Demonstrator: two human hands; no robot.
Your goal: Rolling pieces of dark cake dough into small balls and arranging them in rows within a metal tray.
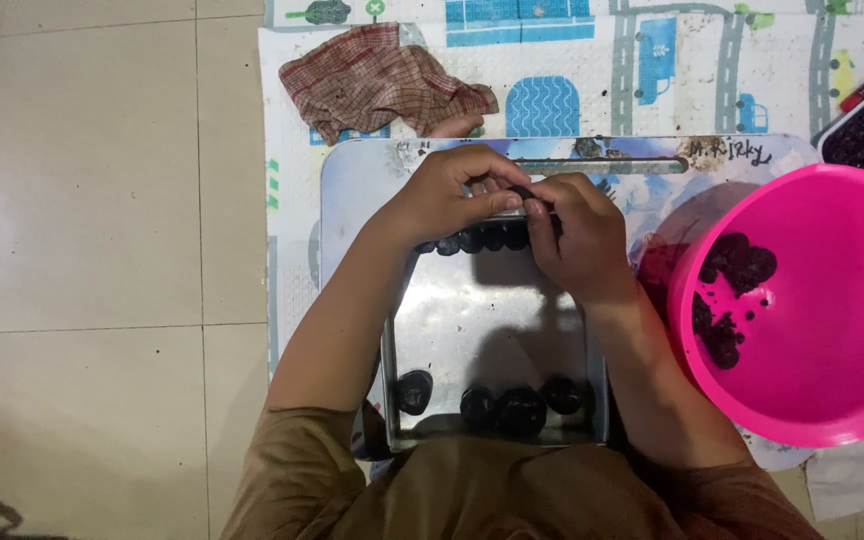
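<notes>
Landmark: metal tray point(492, 310). Checked cloth point(382, 80) lies beyond its far-left corner. Your left hand point(442, 195) and right hand point(577, 235) meet over the tray's far edge, fingers pinched shut on a dark lump point(524, 192), likely shaping it. Dark pieces sit in rows along the far point(472, 241) and near point(520, 408) edges, middle bare. Pink bowl point(812, 300) right of tray, within reach, holds dark scraps.

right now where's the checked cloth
In the head view, the checked cloth lies crumpled on the play mat, upper left, just beyond the board.
</notes>
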